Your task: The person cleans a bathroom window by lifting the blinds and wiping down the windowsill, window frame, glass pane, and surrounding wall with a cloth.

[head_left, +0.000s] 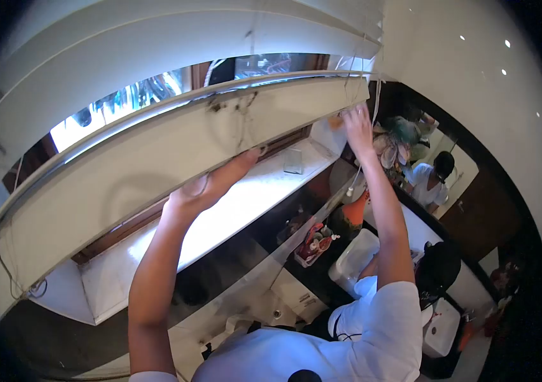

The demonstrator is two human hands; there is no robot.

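Note:
A wide pale blind slat (156, 149), the lowest in view, slants across the window with dark smudges on its face. My left hand (217, 181) grips its lower edge near the middle, some fingers hidden behind it. At the slat's right end, the bent fingers of my right hand (358, 127) close on the lower corner, beside hanging cords (378, 99). More curved slats (188, 35) hang above, and a gap between them shows the bright window (137, 99).
Below lies a white windowsill (220, 235) with a small clear glass piece (293, 161). Lower right are an orange vase (355, 209), a container of red items (314, 245), a white basin (353, 258) and flowers (392, 149). A dark-framed mirror (468, 149) reflects a person.

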